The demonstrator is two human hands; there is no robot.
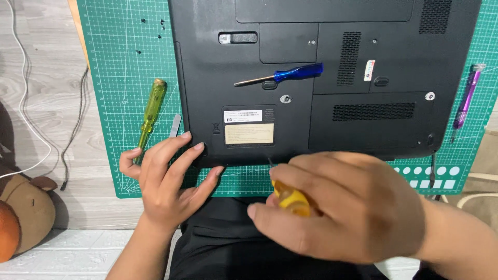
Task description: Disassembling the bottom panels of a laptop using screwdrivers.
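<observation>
A black laptop lies upside down on a green cutting mat. My left hand rests with spread fingers on the laptop's near left corner, holding nothing. My right hand grips a yellow-handled screwdriver, its dark tip touching the laptop's near edge in the middle. A small blue-handled screwdriver lies loose on the laptop's underside.
A yellow-green screwdriver and a thin metal pry tool lie on the mat left of the laptop. A purple pen-shaped driver lies at the right. Tiny black screws sit at the mat's far left. Cables and a plush toy are on the floor.
</observation>
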